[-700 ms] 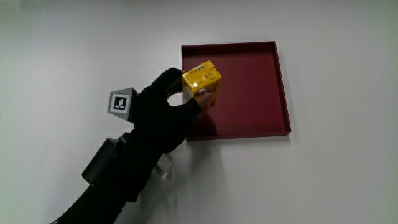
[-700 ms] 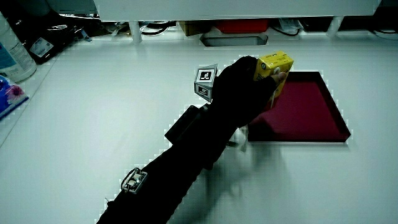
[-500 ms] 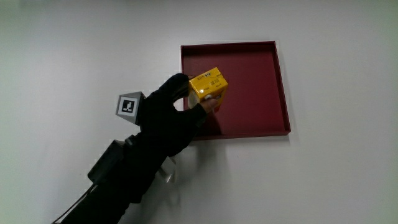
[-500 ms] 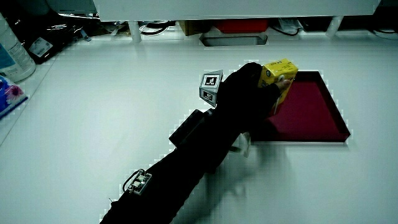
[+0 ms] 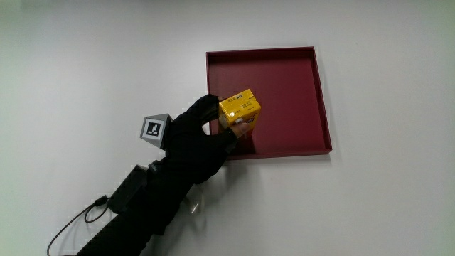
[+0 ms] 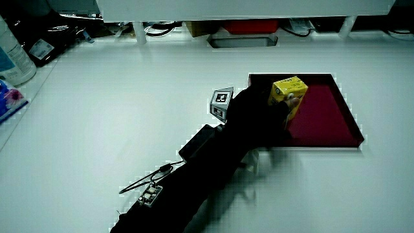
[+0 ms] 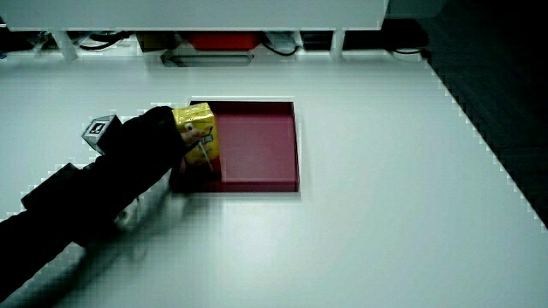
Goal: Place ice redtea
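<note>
The hand [image 5: 192, 139], in its black glove, holds a yellow drink carton [image 5: 239, 112] over the dark red tray [image 5: 298, 85], which lies flat on the white table [image 5: 85, 57]. The fingers [image 5: 206, 107] are closed around the carton: one curls along the side of it that is farther from the person, and another presses the side nearer to the person. In the main view the carton is at about 8 o'clock from the middle of the tray, inside the rim and close to the tray's corner nearest to the hand. The carton looks a little turned against the tray's edges. I cannot tell if its base touches the tray floor or is a little above it. In both side views the carton [image 6: 288, 90] [image 7: 197, 128] stands almost upright at that same corner of the tray [image 6: 323, 116] [image 7: 257, 145], and the hand [image 6: 255, 113] [image 7: 145, 141] grips it from the side. The hand itself is at about 8 o'clock from the carton, and it crosses the tray's rim there. The small patterned cube [image 5: 156, 129] sits on the back of the hand, at about 9 o'clock from it. The forearm [image 5: 142, 199] runs from the hand toward 7 o'clock, and a thin black cable [image 5: 71, 227] lies on the table just beside it.
</note>
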The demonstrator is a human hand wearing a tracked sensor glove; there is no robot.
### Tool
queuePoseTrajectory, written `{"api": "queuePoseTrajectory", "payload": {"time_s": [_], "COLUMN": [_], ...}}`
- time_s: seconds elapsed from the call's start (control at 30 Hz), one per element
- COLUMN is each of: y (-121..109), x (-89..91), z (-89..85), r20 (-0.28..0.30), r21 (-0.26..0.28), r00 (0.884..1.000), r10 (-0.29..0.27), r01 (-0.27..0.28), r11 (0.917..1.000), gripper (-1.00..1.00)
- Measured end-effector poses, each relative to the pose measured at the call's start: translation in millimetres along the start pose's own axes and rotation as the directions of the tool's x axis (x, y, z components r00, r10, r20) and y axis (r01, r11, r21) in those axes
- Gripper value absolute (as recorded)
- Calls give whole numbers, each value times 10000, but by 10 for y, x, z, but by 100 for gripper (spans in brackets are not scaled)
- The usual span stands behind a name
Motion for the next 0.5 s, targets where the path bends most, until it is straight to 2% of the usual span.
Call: {"api": "queuePoseTrajectory", "payload": {"time_s": [0.07,0.1,0.13,0.17,0.23,0.4,0.5], "y": [4,-1,-2,0,-7,-7,-9], "x": [-10,-22,-14,-29,-28,-54,-57], "z": [2,7,1,8,4,14,15], "r20": [-50,-87,172,5,170,99,89], "r21": [-69,-60,-54,-86,-54,-129,-129], "r00": [9999,10000,9998,10000,9999,9999,10000], "r10": [-114,42,-17,-53,9,-20,-39], "r01": [114,-43,18,53,-8,21,40], "r11": [9999,10000,10000,9999,10000,9999,9999], "gripper": [0,0,0,0,0,0,-11]}}
